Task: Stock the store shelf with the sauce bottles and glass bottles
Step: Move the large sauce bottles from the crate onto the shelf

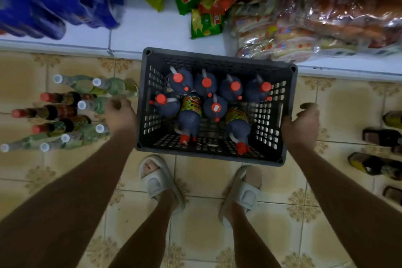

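Crate (217, 104) on floor, far edge against shelf (152, 35) lip. Left hand (120, 113) at crate's left wall, right hand (301, 124) at right wall, fingers of both curled over rim, looks like gripping it tbh. Sauce bottles (206, 85) inside: most upright along far side, two lying down, caps toward near edge. Glass bottles (65, 113) on floor, just left of left hand.

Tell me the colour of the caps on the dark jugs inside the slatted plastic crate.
Red, plain in the head view: each dark sauce jug in the dark grey slatted plastic crate has a red cap.
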